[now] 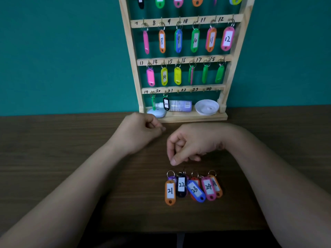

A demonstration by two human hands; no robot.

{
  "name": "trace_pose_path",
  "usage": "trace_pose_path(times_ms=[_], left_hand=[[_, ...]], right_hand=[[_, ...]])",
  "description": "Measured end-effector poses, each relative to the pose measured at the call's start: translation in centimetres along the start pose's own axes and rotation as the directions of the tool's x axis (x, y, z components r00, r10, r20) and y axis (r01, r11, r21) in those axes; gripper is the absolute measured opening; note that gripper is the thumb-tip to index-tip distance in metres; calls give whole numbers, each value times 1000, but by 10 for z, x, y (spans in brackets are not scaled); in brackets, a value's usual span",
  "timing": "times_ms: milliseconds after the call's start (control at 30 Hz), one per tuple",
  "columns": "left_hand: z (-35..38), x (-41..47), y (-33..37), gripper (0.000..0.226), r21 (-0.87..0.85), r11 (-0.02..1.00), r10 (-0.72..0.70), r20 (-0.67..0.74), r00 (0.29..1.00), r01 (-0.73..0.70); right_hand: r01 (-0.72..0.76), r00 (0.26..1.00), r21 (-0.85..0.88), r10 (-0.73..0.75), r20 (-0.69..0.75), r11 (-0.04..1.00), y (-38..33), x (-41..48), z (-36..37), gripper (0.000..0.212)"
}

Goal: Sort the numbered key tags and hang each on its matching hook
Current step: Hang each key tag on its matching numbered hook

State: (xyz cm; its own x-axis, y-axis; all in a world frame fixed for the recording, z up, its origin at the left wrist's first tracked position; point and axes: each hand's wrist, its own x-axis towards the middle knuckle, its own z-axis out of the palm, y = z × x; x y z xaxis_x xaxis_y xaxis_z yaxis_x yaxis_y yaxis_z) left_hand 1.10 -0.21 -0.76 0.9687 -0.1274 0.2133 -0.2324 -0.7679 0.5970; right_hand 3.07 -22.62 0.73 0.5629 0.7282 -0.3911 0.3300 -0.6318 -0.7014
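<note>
A person's right hand [193, 144], fingers curled on nothing, hovers just above the key tags [194, 189] 21 to 24 on the table [53, 136] — light, stiff, slick plastic, probably best pinched at the wire rings [170, 174] nearest its fingertips — left hand [141, 134] likewise curled, empty.

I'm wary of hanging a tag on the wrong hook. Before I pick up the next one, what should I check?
1. Next tag readable: tag 21 lies face up, leftmost of the loose tags: ok.
2. Hook 21 free: it is bare, just right of the hung tag 20: ok.
3. Tag 21 free to lift: it lies on top of a purple tag and nothing covers it: ok.
4. Which ring is its own: the ring above it may belong to the purple tag: cannot tell.
5. Right hand free: it hovers above the tags, fingers curled, with nothing visibly held: ok.
</note>
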Motion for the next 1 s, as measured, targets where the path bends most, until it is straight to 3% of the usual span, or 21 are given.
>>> trace_pose_path(times_ms=[233,567,867,1000], left_hand=[[-10,-28,5,7,-14,998,67,275,959,-66],[-18,-41,-3,0,3,996,85,366,927,-92],[-19,-50,8,24,-39,994,106,521,847,-100],[-13,-53,14,33,-9,993,104,567,817,-120]], right_hand=[[-19,999,-43,21,43,999,-9,-1,4,26],[-50,998,-66,52,35,997,-16,7,17,15],[-92,995,-62,91,-27,994,-15,7,17,17],[-109,993,-74,112,33,991,-16,3,13,26]])
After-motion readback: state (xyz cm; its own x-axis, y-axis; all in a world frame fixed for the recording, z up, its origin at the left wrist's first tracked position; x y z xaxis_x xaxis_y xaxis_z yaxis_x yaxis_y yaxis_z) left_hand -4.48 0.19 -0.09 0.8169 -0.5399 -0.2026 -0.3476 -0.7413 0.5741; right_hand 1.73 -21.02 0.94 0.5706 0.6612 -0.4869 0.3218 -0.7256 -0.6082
